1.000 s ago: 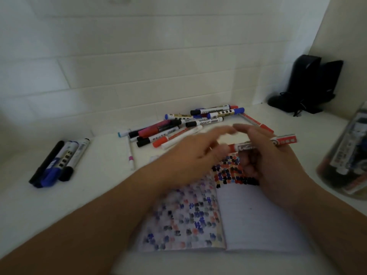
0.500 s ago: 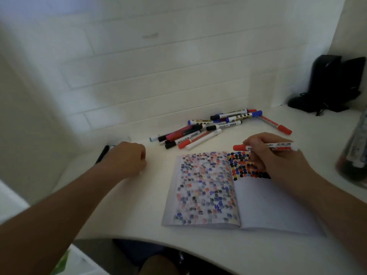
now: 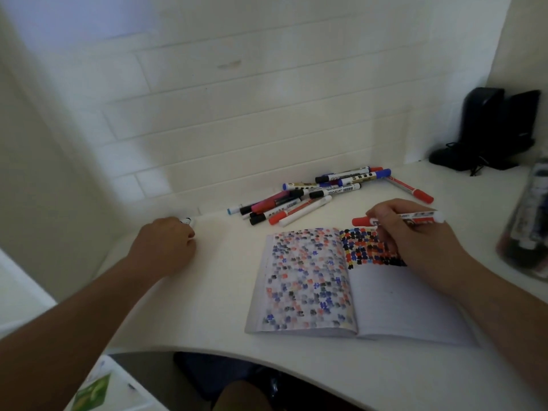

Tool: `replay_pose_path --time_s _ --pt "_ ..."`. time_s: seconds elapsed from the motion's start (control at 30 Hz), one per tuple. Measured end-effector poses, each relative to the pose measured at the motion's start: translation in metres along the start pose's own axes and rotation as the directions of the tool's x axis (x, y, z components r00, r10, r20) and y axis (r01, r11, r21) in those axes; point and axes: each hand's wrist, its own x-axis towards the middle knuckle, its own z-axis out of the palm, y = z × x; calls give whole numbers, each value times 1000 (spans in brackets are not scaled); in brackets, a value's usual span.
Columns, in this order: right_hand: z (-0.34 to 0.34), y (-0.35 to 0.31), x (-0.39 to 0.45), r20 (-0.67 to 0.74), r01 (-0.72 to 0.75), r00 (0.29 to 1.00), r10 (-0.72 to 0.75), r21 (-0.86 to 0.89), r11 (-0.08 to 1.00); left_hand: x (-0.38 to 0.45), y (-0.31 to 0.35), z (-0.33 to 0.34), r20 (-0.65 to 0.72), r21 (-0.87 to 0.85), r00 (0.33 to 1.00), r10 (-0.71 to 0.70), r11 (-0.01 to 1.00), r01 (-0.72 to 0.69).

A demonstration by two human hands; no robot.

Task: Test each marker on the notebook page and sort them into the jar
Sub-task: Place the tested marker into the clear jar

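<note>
the red marker (image 3: 397, 218) is lying almost level across the right centre of the frame, its long axis running left to right, red cap pointing left and its white end sticking out past the knuckles to the right. the right hand (image 3: 415, 235) is gripping it around the middle, fingers curled over the barrel, just above the notebook (image 3: 385, 304) and its block of test marks. the jar (image 3: 527, 229) is standing at the right edge, well nearer this hand than the other. the left hand (image 3: 166, 247) is sitting far off at centre left, curled over a marker tip (image 3: 187, 221); whether it is actually holding it i cannot tell. the pile (image 3: 311, 197) is lying above the notebook.
</note>
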Motion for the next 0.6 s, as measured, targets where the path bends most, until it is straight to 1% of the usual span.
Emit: replay_pose_path --time_s 0.13,0.17,0.23,0.27,0.3,0.37,0.4,0.43,0.5,0.53,0.6 --pt "0 -3 1 20 -22 1000 22 45 999 6 12 -8 2 -44 1000 -22 999 22" --pt "0 -5 1 34 -33 999 30 78 996 7 18 -12 -6 -85 1000 -14 996 13" --pt "-1 -7 1 66 -71 996 61 164 984 10 42 -24 -71 -262 996 58 962 -75" --pt "0 -9 2 83 -102 993 86 211 972 10 60 -35 -119 -377 985 124 912 -160" --pt "0 -10 2 100 -139 988 117 254 957 9 81 -47 -169 -477 965 202 840 -260" --pt "4 -10 2 116 -205 977 176 325 923 3 129 -76 -243 -605 897 369 665 -438" --pt "6 -9 2 117 -231 972 202 352 907 0 153 -88 -256 -643 858 446 584 -496" --pt "7 -8 2 116 -251 968 223 378 891 -3 174 -97 -260 -664 817 514 519 -538" --pt "8 -2 3 109 -263 965 240 431 863 -5 208 -104 -257 -682 748 612 433 -589" --pt "8 1 4 98 -260 965 242 442 859 -4 221 -103 -257 -695 732 631 406 -594" --pt "7 6 5 74 -237 971 228 439 867 0 235 -96 -263 -741 730 631 353 -572"
